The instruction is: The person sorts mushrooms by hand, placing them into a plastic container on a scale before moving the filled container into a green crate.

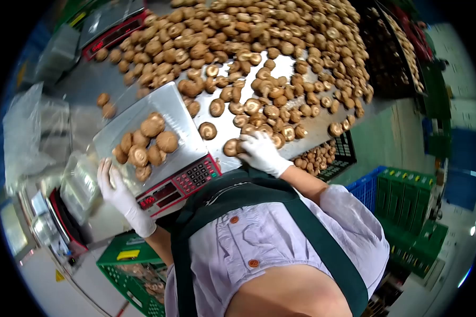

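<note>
Brown shiitake mushrooms sit in a small heap on the steel pan of a red digital scale. My left hand, in a white glove, is at the pan's left edge with fingers stretched out and nothing in them. On the steel table my right hand, also gloved, has its fingers curled down at a mushroom near the front edge; its fingertips are partly hidden among the mushrooms. A large pile of loose mushrooms spreads beyond both hands.
Clear plastic trays are stacked left of the scale, with plastic bags behind them. A second scale stands at the back left. Crates of mushrooms stand at the right: a black crate and another behind. A green crate is below left.
</note>
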A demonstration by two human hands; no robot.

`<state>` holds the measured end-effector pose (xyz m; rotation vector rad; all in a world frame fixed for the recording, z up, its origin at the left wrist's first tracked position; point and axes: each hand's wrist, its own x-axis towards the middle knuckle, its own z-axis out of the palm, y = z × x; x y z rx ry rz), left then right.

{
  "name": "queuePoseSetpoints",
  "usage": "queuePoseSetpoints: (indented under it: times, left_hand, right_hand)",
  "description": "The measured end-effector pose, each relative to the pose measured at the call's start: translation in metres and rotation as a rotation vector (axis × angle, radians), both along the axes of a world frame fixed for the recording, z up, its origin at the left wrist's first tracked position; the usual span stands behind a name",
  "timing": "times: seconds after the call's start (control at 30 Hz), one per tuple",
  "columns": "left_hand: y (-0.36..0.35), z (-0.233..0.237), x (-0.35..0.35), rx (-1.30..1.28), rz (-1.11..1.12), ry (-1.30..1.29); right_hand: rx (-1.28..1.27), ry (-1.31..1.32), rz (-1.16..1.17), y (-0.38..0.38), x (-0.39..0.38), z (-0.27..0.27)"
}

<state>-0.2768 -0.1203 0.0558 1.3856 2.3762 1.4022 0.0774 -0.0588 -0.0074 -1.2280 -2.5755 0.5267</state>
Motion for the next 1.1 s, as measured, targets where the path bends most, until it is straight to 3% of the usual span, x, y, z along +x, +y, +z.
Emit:
queuePoseSetpoints:
  times: [0.07,0.17,0.2,0.53,0.73,0.83,1.1]
  left_hand:
    - [0.004,0.002,0.001,0.005,-0.004,0.026]
    - [0.01,0.007,0.0,-0.019,-0.056,0.089]
    - [0.012,0.011,0.001,-0.027,-0.058,0.063]
    - [0.025,0.024,0.009,-0.063,-0.127,0.126]
    - [0.031,0.024,0.015,-0.035,-0.148,0.089]
    - [0.032,0.024,0.015,-0.028,-0.148,0.094]
    - [0.03,0.02,0.009,-0.055,-0.128,0.095]
  right_hand:
    - [0.095,0.036,0.111,0.001,-0.019,0.004]
    - [0.191,-0.026,0.143,0.004,-0.029,-0.039]
    - [0.323,-0.024,0.107,0.013,-0.029,-0.043]
    - [0.364,-0.051,-0.312,-0.004,0.039,-0.054]
    - [0.304,-0.321,-0.651,-0.018,0.117,-0.047]
    - [0.398,-0.41,-0.753,-0.028,0.163,-0.053]
    - [0.144,-0.74,-1.121,-0.029,0.223,-0.017]
